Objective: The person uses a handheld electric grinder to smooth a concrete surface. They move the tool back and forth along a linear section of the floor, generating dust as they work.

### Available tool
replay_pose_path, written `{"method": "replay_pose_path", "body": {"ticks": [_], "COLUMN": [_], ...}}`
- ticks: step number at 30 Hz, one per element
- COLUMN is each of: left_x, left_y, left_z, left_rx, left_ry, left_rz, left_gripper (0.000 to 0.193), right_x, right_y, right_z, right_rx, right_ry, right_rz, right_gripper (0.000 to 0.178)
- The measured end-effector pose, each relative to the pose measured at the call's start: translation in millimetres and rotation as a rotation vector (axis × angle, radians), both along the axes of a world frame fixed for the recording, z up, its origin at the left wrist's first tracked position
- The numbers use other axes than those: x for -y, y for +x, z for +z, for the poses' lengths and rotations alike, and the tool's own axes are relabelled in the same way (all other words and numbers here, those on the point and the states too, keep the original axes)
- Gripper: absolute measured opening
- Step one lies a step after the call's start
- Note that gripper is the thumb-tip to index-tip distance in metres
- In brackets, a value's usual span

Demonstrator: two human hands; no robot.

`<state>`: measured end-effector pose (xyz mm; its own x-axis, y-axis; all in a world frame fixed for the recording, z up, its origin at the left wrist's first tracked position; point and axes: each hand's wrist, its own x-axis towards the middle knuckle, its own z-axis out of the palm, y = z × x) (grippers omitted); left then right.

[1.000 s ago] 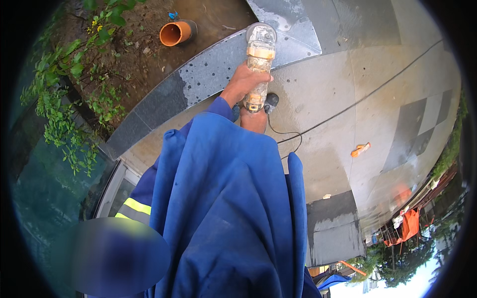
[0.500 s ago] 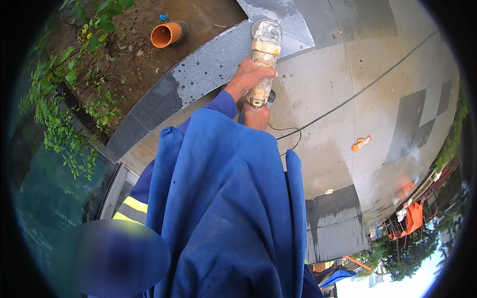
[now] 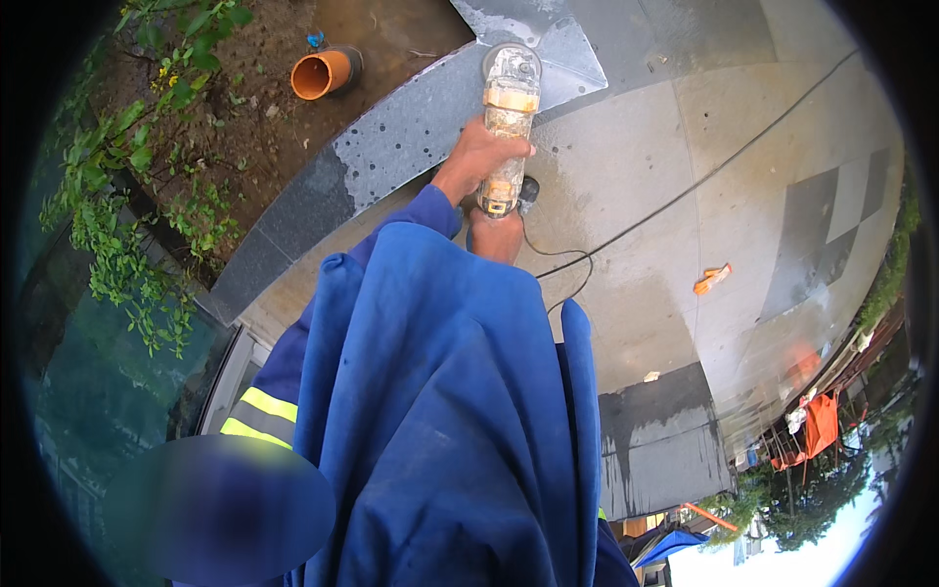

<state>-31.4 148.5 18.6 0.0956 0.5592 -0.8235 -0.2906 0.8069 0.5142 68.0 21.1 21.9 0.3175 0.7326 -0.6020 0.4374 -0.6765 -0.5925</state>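
A dust-caked angle grinder [image 3: 511, 103] points away from me, its round head over the grey stone slab [image 3: 391, 137] that caps the low wall. My left hand [image 3: 477, 158] is wrapped round the middle of its body, thumb across the top. Close to me, my right hand [image 3: 496, 236] closes round the rear end; its fingers are mostly hidden beneath. The head rests on or just above the slab near a lighter corner piece [image 3: 572, 68]; I cannot tell whether the disc touches. Dark spots dot the slab's surface.
An orange pipe [image 3: 323, 74] stands out of the muddy soil beyond the slab, with leafy plants [image 3: 122, 264] at left. A black cable [image 3: 675, 203] crosses the paved floor [image 3: 626, 137] at right. An orange-and-white glove [image 3: 712, 279] lies there.
The angle grinder and both hands have shifted slightly left and a little nearer to me along the slab. The grip of both hands is the same.
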Motion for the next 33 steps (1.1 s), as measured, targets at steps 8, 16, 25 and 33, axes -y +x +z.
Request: {"method": "replay_pose_path", "body": {"ticks": [8,16,25,33], "left_x": [3.8,16.9,-5.4,14.2], "left_y": [1.2,12.7,-7.4,4.9], "left_z": [-1.8,-4.3,-5.5,-5.4], "left_rx": [-0.032,-0.031,-0.038,-0.038], "left_ry": [-0.002,0.074,0.013,0.0], "left_rz": [0.036,0.055,0.045,0.063], "left_gripper": [0.055,0.048,0.057,0.05], "right_x": [-9.1,2.7,-20.1,-4.9], "right_y": [2.0,6.3,-2.7,6.8], "right_z": [7.0,2.0,1.9,7.4], "right_rx": [0.021,0.049,0.003,0.077], "right_ry": [-0.178,-0.113,-0.124,-0.167], "right_rz": [0.07,0.03,0.059,0.082], "right_gripper": [0.039,0.039,0.037,0.035]}}
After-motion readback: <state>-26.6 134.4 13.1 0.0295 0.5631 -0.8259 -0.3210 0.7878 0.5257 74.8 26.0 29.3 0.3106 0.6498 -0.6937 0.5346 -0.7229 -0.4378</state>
